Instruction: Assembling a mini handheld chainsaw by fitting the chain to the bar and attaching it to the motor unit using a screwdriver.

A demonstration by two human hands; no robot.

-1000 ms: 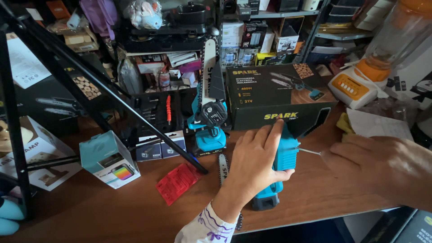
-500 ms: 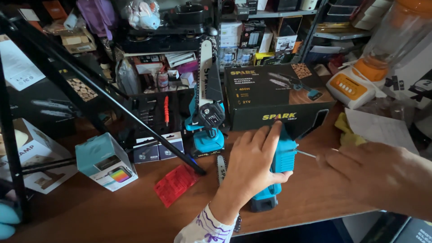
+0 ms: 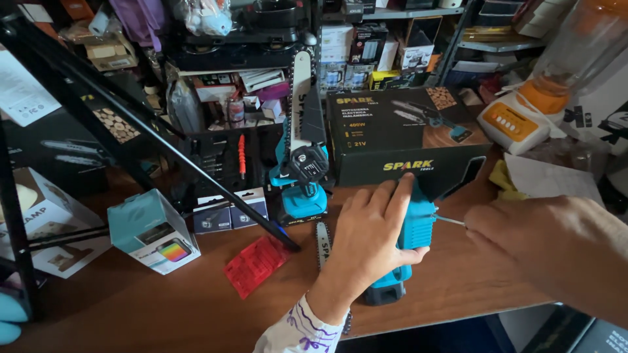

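Observation:
A teal and black cordless mini chainsaw (image 3: 412, 242) lies on the brown wooden table (image 3: 131, 307). My left hand (image 3: 369, 238) presses down flat on top of its body. Its bar and chain (image 3: 324, 243) stick out to the left from under my palm. My right hand (image 3: 549, 245) holds a thin screwdriver (image 3: 450, 221) whose tip meets the right side of the tool. A second teal mini chainsaw (image 3: 302, 163) stands upright behind, its bar pointing up.
A black product box (image 3: 405, 140) sits just behind the tool. A red packet (image 3: 256, 263), a small teal box (image 3: 152, 230), two small dark boxes (image 3: 229, 210), a black tripod leg (image 3: 163, 144), a blender (image 3: 556, 78) and cluttered shelves surround the table.
My left hand has stayed pressed on the chainsaw. My right hand has kept the screwdriver at the tool's side, with only slight shifts.

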